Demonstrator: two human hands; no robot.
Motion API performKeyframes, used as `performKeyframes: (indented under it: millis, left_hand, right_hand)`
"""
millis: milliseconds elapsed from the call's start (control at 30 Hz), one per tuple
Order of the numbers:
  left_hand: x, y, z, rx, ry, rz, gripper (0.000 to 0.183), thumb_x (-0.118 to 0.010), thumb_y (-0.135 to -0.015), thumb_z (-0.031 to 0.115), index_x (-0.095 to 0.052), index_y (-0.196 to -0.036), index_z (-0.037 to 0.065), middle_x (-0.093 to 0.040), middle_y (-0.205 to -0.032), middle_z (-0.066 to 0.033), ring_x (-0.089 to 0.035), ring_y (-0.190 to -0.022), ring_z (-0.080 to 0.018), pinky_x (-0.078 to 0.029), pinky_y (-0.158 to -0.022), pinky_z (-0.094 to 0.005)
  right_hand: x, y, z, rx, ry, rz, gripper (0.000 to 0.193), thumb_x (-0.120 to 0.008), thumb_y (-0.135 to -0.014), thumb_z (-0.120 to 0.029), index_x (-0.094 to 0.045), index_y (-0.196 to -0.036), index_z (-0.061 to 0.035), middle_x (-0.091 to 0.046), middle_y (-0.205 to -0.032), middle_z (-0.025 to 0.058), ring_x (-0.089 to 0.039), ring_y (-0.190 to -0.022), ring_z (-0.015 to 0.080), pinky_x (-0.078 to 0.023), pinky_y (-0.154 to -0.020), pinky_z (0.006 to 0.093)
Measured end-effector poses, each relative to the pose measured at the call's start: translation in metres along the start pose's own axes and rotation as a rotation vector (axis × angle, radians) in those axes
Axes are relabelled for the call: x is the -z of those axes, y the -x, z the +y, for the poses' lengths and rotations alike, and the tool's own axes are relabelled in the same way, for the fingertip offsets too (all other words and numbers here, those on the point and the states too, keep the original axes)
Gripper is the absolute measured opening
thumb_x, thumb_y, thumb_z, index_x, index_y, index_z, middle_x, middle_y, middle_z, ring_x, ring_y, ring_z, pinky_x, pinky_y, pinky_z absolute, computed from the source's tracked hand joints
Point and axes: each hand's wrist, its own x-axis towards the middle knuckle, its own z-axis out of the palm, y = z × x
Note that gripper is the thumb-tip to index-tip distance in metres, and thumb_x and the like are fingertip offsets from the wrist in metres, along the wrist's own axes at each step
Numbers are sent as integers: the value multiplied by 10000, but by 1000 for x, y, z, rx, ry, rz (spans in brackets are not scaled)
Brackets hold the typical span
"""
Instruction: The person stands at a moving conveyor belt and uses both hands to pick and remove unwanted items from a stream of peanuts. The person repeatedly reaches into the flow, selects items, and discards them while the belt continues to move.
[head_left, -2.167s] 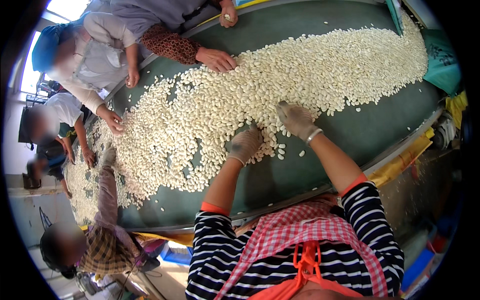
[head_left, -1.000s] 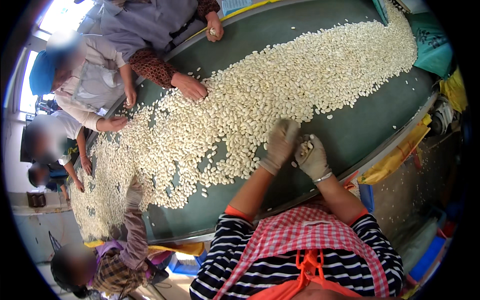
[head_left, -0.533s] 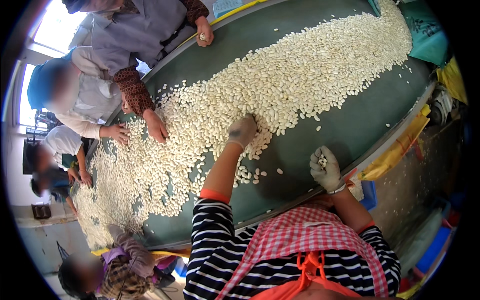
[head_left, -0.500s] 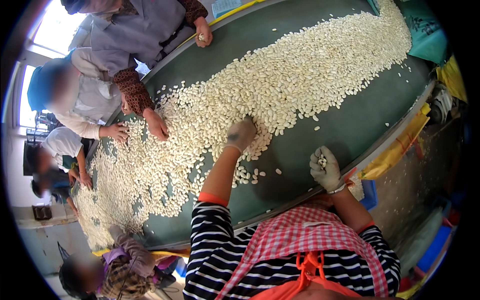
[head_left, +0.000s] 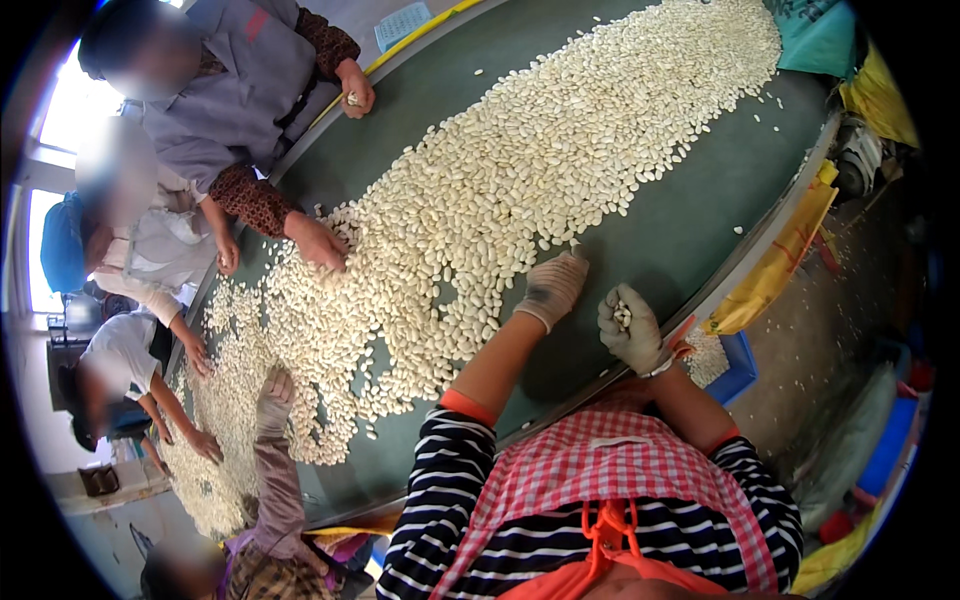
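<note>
A broad heap of white beans (head_left: pixel 520 150) runs along the dark green sorting belt (head_left: pixel 690 210). My left hand (head_left: pixel 556 287), in a pale glove with a greyish back, is just off the heap's near edge. Its fingers are drawn together, and a small pale piece, seemingly a white bean, shows at the tips. To its right, over the near side of the belt, my right hand (head_left: pixel 633 328) is palm up in a whitish glove. Several white beans (head_left: pixel 623 316) lie in its curled fingers. The two hands are close but apart.
Across the belt, a co-worker's hand (head_left: pixel 318 240) touches the beans. Another co-worker's gloved hand (head_left: pixel 275 388) reaches in at the near left. Beneath the belt's near edge stands a blue bin (head_left: pixel 738 366) with beans. Yellow sheeting (head_left: pixel 775 285) hangs along that edge.
My left hand has come out of the heap and moved right, toward my right hand. My right hand still holds beans. The near-left co-worker's gloved hand has reached farther over the belt.
</note>
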Motion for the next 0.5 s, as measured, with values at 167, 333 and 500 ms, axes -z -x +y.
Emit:
performKeyframes:
  millis: [167, 333, 500]
  left_hand:
    - [1, -5, 16, 146, -3, -142, 288, -480, -937, 276, -577, -983, 8, -679, -938, -184, -685, -833, -330, -543, -705, -431]
    - [4, 4, 2, 257, 964, -19, 255, -505, -937, 298, -548, -932, 47, -660, -812, -99, -619, -616, -179, -486, -542, -293]
    - [-3, -19, 1, 291, 1123, 307, 214, -477, -970, 267, -500, -973, 55, -614, -779, -71, -531, -564, -104, -436, -527, -246]
  right_hand:
    - [11, -3, -14, -12, -32, -7, 254, -552, -943, -336, -531, -796, -130, -535, -705, 12, -437, -503, 83, -294, -395, 198]
    - [12, -7, -25, 0, 29, 105, 253, -535, -952, -382, -588, -877, -146, -585, -734, -10, -503, -543, 84, -352, -429, 192]
    - [18, -14, -36, -40, 47, 106, 239, -591, -923, -362, -632, -960, -129, -642, -792, 5, -598, -615, 106, -451, -475, 199]
